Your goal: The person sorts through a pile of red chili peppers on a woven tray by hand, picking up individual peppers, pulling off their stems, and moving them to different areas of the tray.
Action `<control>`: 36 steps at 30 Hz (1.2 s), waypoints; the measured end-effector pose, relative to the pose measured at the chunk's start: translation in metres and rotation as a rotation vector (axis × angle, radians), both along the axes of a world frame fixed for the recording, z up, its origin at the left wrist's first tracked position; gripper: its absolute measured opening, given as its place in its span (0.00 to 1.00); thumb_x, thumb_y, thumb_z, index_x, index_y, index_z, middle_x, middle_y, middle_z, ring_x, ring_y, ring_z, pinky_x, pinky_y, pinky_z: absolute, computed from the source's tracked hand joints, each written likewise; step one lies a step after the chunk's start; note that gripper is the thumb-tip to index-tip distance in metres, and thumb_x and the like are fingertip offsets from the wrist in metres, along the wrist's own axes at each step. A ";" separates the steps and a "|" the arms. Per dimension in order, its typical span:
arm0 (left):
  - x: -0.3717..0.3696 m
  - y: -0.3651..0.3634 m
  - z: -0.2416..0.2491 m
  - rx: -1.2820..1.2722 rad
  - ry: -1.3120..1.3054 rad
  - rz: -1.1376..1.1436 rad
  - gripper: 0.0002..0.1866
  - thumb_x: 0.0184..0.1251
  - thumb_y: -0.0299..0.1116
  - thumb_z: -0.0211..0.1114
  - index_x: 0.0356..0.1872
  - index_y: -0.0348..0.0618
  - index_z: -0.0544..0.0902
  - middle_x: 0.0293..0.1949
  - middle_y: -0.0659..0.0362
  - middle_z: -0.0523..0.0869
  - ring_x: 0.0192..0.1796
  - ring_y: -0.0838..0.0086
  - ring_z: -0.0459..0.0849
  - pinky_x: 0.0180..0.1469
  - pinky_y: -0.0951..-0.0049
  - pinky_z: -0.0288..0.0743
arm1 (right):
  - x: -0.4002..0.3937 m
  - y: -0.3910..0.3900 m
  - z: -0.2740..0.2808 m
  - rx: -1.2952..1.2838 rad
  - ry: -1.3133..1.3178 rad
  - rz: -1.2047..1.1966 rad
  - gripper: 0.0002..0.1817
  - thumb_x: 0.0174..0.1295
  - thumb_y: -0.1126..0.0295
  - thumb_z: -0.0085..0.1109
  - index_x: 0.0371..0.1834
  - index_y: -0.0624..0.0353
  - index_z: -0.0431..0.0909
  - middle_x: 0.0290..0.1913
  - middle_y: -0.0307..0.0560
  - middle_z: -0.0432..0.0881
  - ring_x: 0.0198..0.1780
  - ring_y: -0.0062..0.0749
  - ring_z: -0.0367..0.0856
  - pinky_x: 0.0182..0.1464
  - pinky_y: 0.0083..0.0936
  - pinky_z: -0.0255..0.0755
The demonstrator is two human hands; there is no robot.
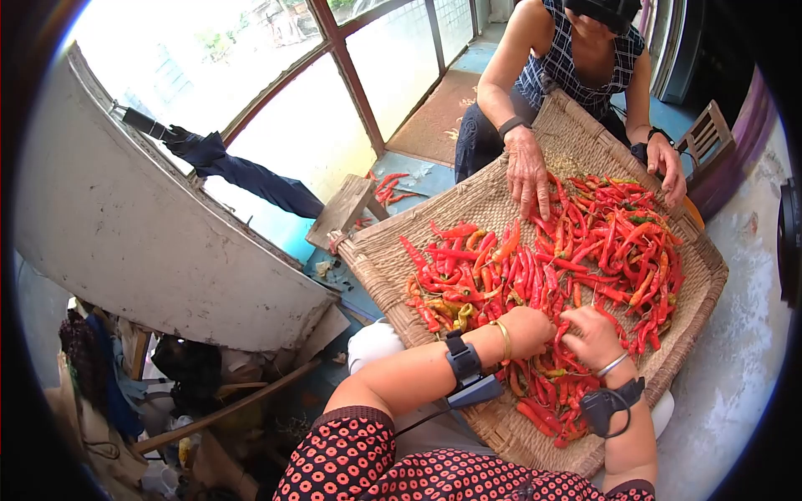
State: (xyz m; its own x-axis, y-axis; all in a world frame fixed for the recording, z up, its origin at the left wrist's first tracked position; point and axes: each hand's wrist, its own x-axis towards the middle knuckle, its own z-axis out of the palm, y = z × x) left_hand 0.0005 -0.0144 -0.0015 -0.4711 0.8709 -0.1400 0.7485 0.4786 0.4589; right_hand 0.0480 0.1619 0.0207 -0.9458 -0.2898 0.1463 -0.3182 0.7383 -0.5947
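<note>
Many red chili peppers (614, 242), with a few yellow and green ones among them, lie spread in a large woven tray (384, 255). My left hand (528, 331), its fingers curled, is over the peppers near the tray's close side. Close beside it on the right, my right hand (591, 336) has bent fingers pressed together at the peppers. The two hands almost meet, and whatever lies between the fingertips is too small to make out. My left wrist bears a gold bangle and a strapped device; a silver bangle and another device are on my right.
Across the tray sits a co-worker (576, 67), one hand (528, 175) on the peppers and the other (666, 167) at the rim. A small wooden stool (344, 204), a folded umbrella (251, 174) and a cluttered shelf (225, 409) are at the left. A wall stands at the right.
</note>
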 end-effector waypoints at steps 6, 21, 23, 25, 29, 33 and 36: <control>0.002 0.001 -0.004 0.208 -0.087 0.033 0.07 0.44 0.35 0.62 0.23 0.44 0.78 0.22 0.54 0.79 0.28 0.60 0.80 0.30 0.63 0.72 | 0.006 -0.009 -0.015 0.084 -0.204 0.177 0.12 0.40 0.69 0.62 0.29 0.59 0.74 0.31 0.51 0.72 0.36 0.47 0.73 0.38 0.36 0.69; 0.004 0.000 0.018 0.739 -0.478 0.318 0.08 0.51 0.30 0.63 0.32 0.39 0.79 0.25 0.53 0.81 0.30 0.66 0.82 0.32 0.71 0.74 | 0.008 -0.013 -0.010 -0.656 -0.650 -0.034 0.06 0.52 0.77 0.56 0.33 0.63 0.78 0.28 0.34 0.78 0.32 0.15 0.73 0.37 0.15 0.69; 0.004 0.001 0.016 0.742 -0.472 0.353 0.10 0.52 0.32 0.63 0.34 0.38 0.78 0.25 0.53 0.81 0.31 0.67 0.82 0.33 0.72 0.74 | 0.005 -0.004 -0.004 -0.582 -0.713 -0.036 0.06 0.52 0.77 0.55 0.33 0.63 0.78 0.28 0.34 0.78 0.30 0.15 0.73 0.35 0.15 0.69; 0.002 0.001 0.010 0.639 -0.347 0.332 0.13 0.53 0.36 0.62 0.37 0.39 0.77 0.27 0.53 0.81 0.32 0.63 0.81 0.33 0.69 0.74 | 0.004 0.004 0.004 -0.507 -0.778 -0.038 0.06 0.52 0.76 0.55 0.33 0.63 0.78 0.27 0.35 0.78 0.29 0.15 0.73 0.33 0.15 0.69; -0.004 -0.005 0.002 0.526 -0.070 0.337 0.13 0.54 0.39 0.61 0.36 0.41 0.77 0.29 0.53 0.80 0.33 0.60 0.80 0.33 0.65 0.74 | 0.002 0.023 0.011 -0.526 -0.781 -0.170 0.07 0.53 0.76 0.52 0.34 0.62 0.77 0.26 0.38 0.78 0.22 0.17 0.73 0.26 0.14 0.69; -0.005 -0.007 0.005 0.149 0.024 0.273 0.14 0.50 0.41 0.62 0.34 0.42 0.76 0.33 0.54 0.78 0.35 0.60 0.80 0.34 0.62 0.75 | -0.009 0.016 0.027 -1.267 -0.228 -0.400 0.17 0.56 0.74 0.51 0.50 0.62 0.68 0.31 0.43 0.77 0.26 0.20 0.76 0.26 0.14 0.71; -0.003 -0.007 0.007 0.020 -0.012 0.183 0.14 0.49 0.40 0.63 0.35 0.43 0.77 0.33 0.54 0.78 0.34 0.60 0.80 0.33 0.63 0.75 | -0.014 0.036 0.000 -1.371 -0.196 -0.525 0.24 0.57 0.71 0.52 0.57 0.63 0.60 0.35 0.45 0.77 0.28 0.21 0.77 0.26 0.14 0.72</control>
State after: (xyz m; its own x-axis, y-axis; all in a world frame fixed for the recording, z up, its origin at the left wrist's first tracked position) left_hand -0.0026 -0.0215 0.0057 -0.6201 0.7736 -0.1302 0.6443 0.5969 0.4781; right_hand 0.0338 0.1983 0.0209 -0.9328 0.3387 -0.1228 -0.0325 -0.4186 -0.9076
